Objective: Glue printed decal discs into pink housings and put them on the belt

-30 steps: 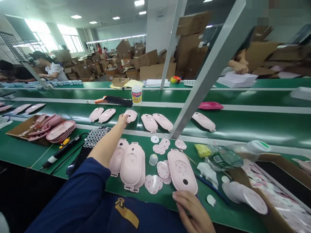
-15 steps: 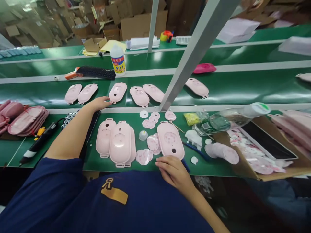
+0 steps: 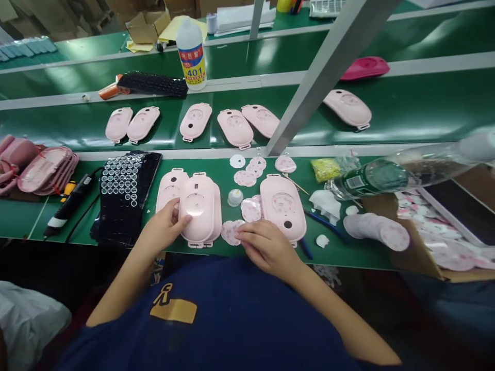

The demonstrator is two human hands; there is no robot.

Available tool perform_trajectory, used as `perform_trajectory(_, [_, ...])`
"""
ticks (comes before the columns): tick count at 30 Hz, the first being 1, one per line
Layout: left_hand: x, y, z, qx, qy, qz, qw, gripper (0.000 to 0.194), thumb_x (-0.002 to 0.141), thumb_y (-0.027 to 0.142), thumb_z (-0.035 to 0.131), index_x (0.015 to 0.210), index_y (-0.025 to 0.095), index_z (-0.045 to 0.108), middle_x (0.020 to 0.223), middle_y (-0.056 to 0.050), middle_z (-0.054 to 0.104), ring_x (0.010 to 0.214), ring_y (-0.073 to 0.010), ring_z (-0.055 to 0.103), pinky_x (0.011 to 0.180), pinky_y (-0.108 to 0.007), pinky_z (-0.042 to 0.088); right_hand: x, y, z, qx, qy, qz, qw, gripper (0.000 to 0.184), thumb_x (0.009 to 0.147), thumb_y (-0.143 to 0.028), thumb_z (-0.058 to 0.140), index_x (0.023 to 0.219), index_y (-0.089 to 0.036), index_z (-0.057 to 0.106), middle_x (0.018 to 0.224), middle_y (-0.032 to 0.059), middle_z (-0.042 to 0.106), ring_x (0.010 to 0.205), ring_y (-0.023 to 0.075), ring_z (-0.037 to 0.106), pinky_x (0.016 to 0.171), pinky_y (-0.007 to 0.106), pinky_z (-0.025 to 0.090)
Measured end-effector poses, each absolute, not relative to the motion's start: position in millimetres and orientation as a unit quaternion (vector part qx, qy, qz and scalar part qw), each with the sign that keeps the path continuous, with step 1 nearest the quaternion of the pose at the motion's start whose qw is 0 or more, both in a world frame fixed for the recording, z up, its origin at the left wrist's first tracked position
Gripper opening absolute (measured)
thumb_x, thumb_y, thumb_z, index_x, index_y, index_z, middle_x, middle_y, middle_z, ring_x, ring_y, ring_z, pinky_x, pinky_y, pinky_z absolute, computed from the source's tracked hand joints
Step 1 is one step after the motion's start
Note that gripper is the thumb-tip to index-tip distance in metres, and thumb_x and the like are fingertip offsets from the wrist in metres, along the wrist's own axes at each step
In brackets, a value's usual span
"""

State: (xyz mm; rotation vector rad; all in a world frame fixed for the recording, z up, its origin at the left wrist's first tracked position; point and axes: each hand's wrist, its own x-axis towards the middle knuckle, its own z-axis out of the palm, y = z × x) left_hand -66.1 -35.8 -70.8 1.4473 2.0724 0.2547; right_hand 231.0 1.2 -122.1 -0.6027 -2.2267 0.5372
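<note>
My left hand [image 3: 164, 226] rests on the left edge of a small stack of pink oval shells [image 3: 199, 208] at the near edge of the green bench, thumb on top and fingers curled round the side. My right hand [image 3: 263, 246] lies beside it, fingertips pinched on a round pink sticker [image 3: 231, 232] lying flat on the bench. Just right of that hand sits a single pink shell [image 3: 283, 206] with a flower print and a dark hole. More round stickers [image 3: 250, 208] lie between the shells.
A black tray of small round parts [image 3: 124, 188] lies left of the stack, with a black pen-like tool [image 3: 67, 203] beyond it. Several pink shells [image 3: 234, 126] sit on the conveyor belt behind. A glue bottle [image 3: 191, 49], a tipped water bottle [image 3: 386, 172] and a slanted metal post [image 3: 328, 67] stand nearby.
My left hand has drawn back from the conveyor belt to the stack of shells near me. My right hand has shifted left onto a sticker. The view has tilted down.
</note>
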Motion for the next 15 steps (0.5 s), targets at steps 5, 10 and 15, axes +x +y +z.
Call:
perform_trajectory(5, [-47.6, -33.6, -65.1, 0.561, 0.788, 0.096, 0.235, 0.067, 0.086, 0.055, 0.062, 0.143, 0.021, 0.057, 0.108, -0.01, 0.075, 0.092, -0.031, 0.071, 0.078, -0.039, 0.052, 240.1, -12.6, -120.2, -0.239, -0.869, 0.223, 0.371, 0.027, 0.095, -0.01, 0.057, 0.115, -0.025, 0.067, 0.104, 0.0071, 0.078, 0.092, 0.0207, 0.073, 0.081, 0.038, 0.059])
perform_trajectory(10, [-96.2, -36.4, -63.6, 0.507, 0.806, 0.234, 0.198, 0.047, 0.089, 0.055, 0.055, 0.115, 0.021, 0.074, 0.105, -0.009, 0.077, 0.092, -0.0277, 0.072, 0.086, -0.038, 0.057, 257.9, -27.3, -127.4, -0.264, -0.856, 0.245, 0.371, 0.029, 0.094, -0.009, 0.059, 0.115, -0.026, 0.068, 0.103, 0.0064, 0.077, 0.09, 0.0197, 0.074, 0.079, 0.034, 0.059])
perform_trajectory(15, [-184.8, -47.1, -68.5, 0.329, 0.896, 0.295, 0.043, 0.066, 0.083, 0.037, 0.065, 0.142, 0.009, 0.052, 0.146, -0.026, 0.054, 0.137, -0.0417, 0.052, 0.117, -0.059, 0.038, 266.4, -34.1, -127.3, -0.275, -0.847, 0.239, 0.386, 0.026, 0.094, -0.009, 0.059, 0.112, -0.025, 0.068, 0.101, 0.0056, 0.077, 0.089, 0.0183, 0.075, 0.078, 0.031, 0.06])
